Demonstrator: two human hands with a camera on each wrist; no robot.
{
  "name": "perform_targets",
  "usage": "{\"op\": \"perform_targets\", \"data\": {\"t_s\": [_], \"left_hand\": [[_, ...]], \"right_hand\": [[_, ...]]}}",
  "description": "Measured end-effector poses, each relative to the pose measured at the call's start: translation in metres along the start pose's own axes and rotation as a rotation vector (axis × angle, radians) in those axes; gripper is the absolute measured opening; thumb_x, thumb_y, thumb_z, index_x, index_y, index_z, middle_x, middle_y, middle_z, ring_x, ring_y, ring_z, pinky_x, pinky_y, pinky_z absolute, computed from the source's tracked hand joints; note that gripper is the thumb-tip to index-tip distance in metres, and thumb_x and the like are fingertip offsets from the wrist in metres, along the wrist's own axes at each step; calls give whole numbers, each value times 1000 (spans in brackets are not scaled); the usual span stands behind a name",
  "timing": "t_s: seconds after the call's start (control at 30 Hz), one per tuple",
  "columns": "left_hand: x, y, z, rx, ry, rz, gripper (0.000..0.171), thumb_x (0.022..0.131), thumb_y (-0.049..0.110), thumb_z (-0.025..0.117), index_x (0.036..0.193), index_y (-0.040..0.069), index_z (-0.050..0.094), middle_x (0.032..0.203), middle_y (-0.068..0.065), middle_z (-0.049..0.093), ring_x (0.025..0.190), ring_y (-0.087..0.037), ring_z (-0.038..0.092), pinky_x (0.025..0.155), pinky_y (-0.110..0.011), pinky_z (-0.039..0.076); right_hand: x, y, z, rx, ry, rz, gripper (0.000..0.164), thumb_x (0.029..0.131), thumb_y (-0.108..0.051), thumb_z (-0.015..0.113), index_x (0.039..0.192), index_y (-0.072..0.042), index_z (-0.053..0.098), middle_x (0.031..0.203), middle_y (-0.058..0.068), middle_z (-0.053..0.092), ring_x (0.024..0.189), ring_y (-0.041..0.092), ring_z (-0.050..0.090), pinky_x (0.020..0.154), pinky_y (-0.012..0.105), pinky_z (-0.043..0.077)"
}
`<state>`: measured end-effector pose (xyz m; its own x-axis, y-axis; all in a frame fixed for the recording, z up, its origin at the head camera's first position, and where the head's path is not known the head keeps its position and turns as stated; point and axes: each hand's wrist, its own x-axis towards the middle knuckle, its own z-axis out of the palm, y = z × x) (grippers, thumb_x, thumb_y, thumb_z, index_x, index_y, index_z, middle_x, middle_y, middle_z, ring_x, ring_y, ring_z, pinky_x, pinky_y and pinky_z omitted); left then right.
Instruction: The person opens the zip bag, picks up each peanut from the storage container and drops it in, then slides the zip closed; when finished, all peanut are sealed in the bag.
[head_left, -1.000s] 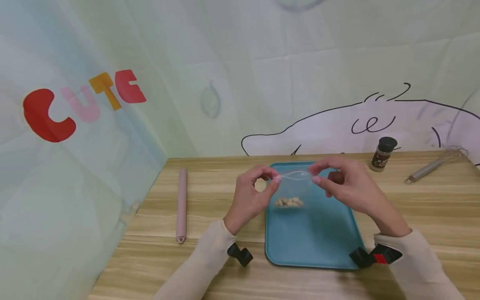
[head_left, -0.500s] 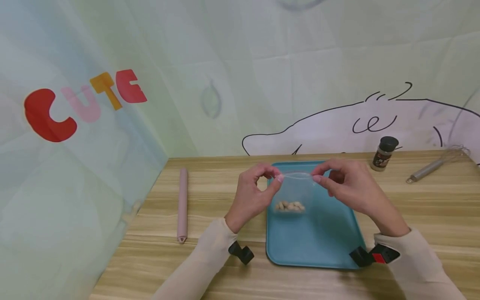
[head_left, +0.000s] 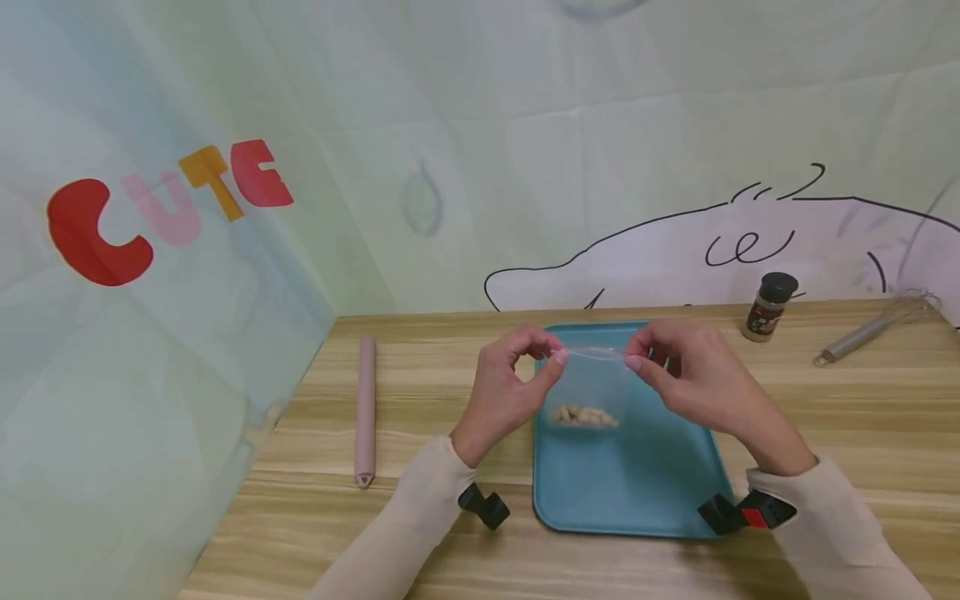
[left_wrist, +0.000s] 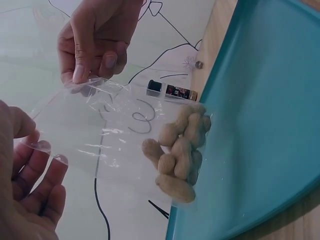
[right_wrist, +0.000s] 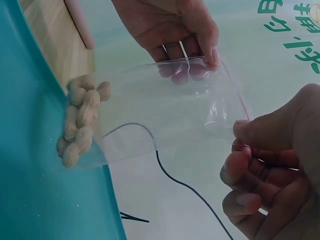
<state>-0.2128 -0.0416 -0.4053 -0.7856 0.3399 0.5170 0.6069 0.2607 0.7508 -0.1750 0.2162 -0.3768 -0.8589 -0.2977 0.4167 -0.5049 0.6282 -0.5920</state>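
A clear zip bag hangs between both hands above a blue tray. Several unshelled peanuts lie gathered at the bag's bottom. My left hand pinches one top corner between thumb and fingers. At the opposite corner my right hand pinches the bag's edge with thumb and forefinger, its other fingers curled. A reddish zip line runs along the top edge between the two hands in the right wrist view.
A pink rolled-up mat or rod lies left of the tray on the wooden table. At the back right stand a black-capped seasoning jar and a whisk. A printed cloth backdrop rises behind the table.
The bag's mouth, bowed apart a second ago, now looks flat and drawn together. My right hand has shifted slightly right along the top edge; the peanuts have spread a little rightward.
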Motion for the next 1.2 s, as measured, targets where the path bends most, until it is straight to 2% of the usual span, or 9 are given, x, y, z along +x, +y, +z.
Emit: {"op": "perform_targets", "data": {"t_s": [0.2,0.43,0.7,1.07,1.2], "left_hand": [[0,-1,1,-4,-19,-2,10,101,16,72,107,10,77,106,-6,77,97,-16,65,91,-39,57],[3,4,8,-36,-51,-13,11,100,17,74,106,9,78,106,-6,79,100,-15,64,95,-54,55],[3,6,8,-33,-56,32,8,99,14,76,104,8,78,102,-6,79,97,-15,64,91,-32,53],[3,6,9,-8,-75,94,7,99,13,74,102,7,76,100,-7,78,95,-14,65,89,-32,56],[3,7,10,-3,-78,113,6,99,11,72,100,5,74,98,-9,76,94,-16,65,89,-40,59]], "right_hand": [[-1,-2,1,16,-35,38,5,99,-10,75,100,-14,71,80,-2,64,64,10,52,56,24,43],[-2,-1,1,22,-1,-1,4,100,-10,73,98,-12,71,79,-4,64,64,7,51,57,24,43],[-2,-2,3,50,10,-10,4,100,-10,73,98,-13,72,78,-4,65,63,7,54,57,24,45],[-2,-4,4,79,28,-10,4,100,-9,74,101,-13,73,76,-3,64,59,7,53,53,26,45],[-1,-4,5,78,26,-30,9,97,-10,77,105,-15,75,75,-4,64,58,6,54,52,26,46]]}}
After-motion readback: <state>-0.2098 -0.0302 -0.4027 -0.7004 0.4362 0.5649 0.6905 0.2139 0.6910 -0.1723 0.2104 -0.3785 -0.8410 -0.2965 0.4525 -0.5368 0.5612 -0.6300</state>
